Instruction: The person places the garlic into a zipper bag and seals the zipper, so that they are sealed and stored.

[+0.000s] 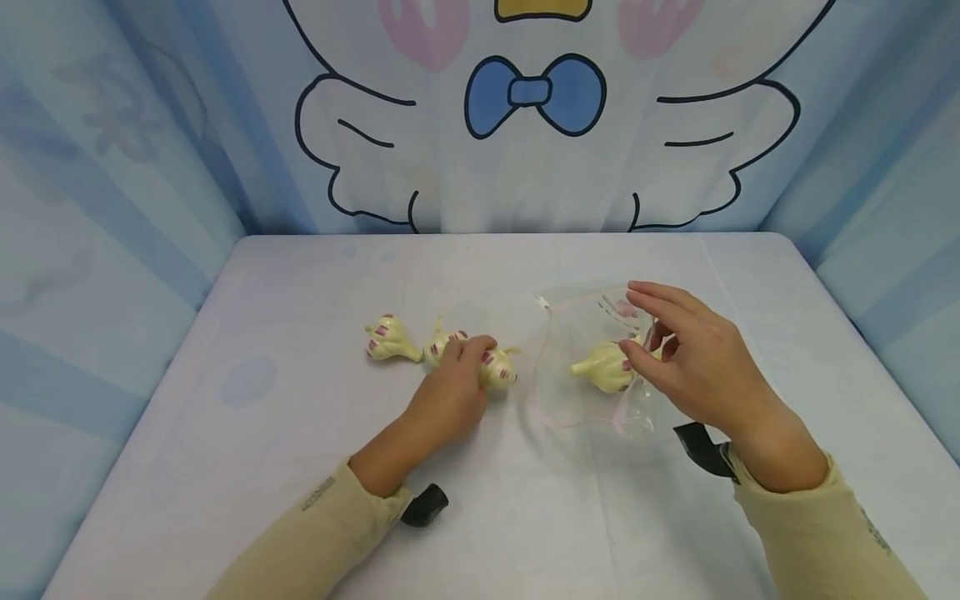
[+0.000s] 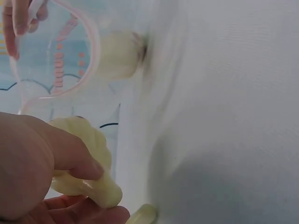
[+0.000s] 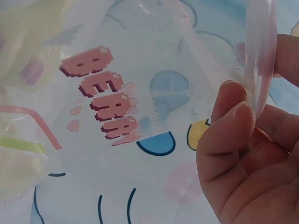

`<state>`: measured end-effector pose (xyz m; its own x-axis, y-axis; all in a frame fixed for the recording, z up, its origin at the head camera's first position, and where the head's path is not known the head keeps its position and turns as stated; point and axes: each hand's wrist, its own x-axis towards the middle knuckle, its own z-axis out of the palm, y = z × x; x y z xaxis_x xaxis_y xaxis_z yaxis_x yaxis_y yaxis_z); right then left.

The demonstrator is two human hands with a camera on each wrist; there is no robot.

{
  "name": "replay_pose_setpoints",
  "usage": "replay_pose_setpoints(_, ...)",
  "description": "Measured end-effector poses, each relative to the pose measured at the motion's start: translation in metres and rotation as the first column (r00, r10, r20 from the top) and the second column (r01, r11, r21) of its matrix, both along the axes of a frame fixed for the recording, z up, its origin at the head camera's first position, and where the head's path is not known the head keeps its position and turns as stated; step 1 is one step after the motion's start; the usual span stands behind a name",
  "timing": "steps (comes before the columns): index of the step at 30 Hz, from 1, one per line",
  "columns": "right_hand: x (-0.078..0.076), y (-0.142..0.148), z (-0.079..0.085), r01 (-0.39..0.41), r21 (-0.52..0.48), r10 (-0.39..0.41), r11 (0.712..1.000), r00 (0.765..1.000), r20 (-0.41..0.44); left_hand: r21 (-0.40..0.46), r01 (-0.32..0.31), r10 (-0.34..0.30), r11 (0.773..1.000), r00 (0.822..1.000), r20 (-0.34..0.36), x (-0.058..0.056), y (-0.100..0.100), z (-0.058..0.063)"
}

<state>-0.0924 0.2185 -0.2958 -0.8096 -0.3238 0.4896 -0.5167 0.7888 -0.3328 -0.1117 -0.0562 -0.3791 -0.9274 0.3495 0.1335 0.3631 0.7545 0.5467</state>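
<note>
My left hand (image 1: 450, 392) grips a garlic bulb (image 1: 497, 368), pale yellow with purple patches. In the left wrist view, the thumb and fingers close round this bulb (image 2: 86, 140). My right hand (image 1: 705, 367) holds a clear plastic bag (image 1: 555, 400) by its edge. The right wrist view shows fingers (image 3: 229, 126) pinching the pink-edged rim, with pink block letters (image 3: 103, 93) printed on the bag. Another garlic bulb (image 1: 606, 367) shows through the film, seemingly inside the bag. Its lower part appears in the left wrist view as a blurred bulb (image 2: 119, 53).
Left of the left hand, a garlic bulb (image 1: 390, 338) lies on the white table (image 1: 247, 467), next to another bulb (image 1: 441, 340) partly hidden by that hand. A curtain (image 1: 525, 183) with a cartoon figure hangs behind the table, and blue curtains flank it.
</note>
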Motion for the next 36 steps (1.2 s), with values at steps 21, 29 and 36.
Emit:
replay_pose_setpoints(21,0.0,-0.002,0.001,0.02,0.001,-0.02,1.0,0.999,0.028,0.092,0.06,-0.054,0.994,0.996,-0.067,0.013,-0.008,0.041)
replay_pose_setpoints(29,0.0,-0.002,0.001,0.013,-0.007,-0.013,1.0,1.0,0.024,0.146,0.088,-0.073,0.985,0.992,-0.105,0.017,-0.005,0.047)
replay_pose_setpoints(36,-0.001,-0.004,0.002,0.012,0.003,-0.012,1.0,1.0,0.021,0.179,0.138,-0.112,0.974,0.983,-0.147,0.02,0.001,0.05)
